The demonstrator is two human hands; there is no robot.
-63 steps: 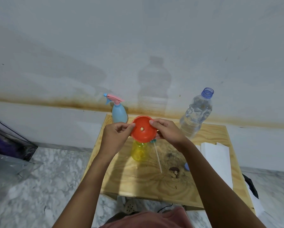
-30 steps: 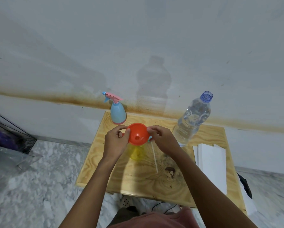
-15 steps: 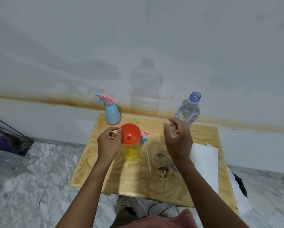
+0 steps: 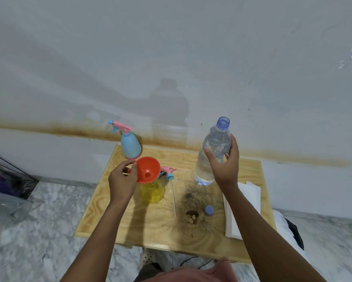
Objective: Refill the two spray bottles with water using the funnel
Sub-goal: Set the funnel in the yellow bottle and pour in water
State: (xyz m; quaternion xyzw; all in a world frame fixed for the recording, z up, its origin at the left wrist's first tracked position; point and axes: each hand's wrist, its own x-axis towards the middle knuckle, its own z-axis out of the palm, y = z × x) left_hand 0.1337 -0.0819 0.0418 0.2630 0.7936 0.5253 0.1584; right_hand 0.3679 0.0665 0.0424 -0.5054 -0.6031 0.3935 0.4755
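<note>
An orange funnel (image 4: 147,169) sits in the neck of a yellow spray bottle (image 4: 152,191) on the wooden table (image 4: 146,224). My left hand (image 4: 121,181) pinches the funnel's rim on its left side. My right hand (image 4: 225,164) wraps around the middle of an uncapped clear water bottle (image 4: 211,151), which looks lifted a little off the table. The yellow bottle's pink and blue spray head (image 4: 168,173) lies beside it with its long tube. A blue spray bottle (image 4: 130,146) with a pink trigger stands at the table's back left, its head screwed on.
A small blue bottle cap (image 4: 209,210) lies near a dark burnt patch (image 4: 192,215) on the table. A stack of white paper (image 4: 242,208) sits at the right edge. A dark wire basket (image 4: 6,180) stands on the marble floor at left. The wall is close behind.
My right hand left the funnel, moved right and took hold of the water bottle. The funnel settled into the yellow bottle's neck, with my left hand staying on its rim.
</note>
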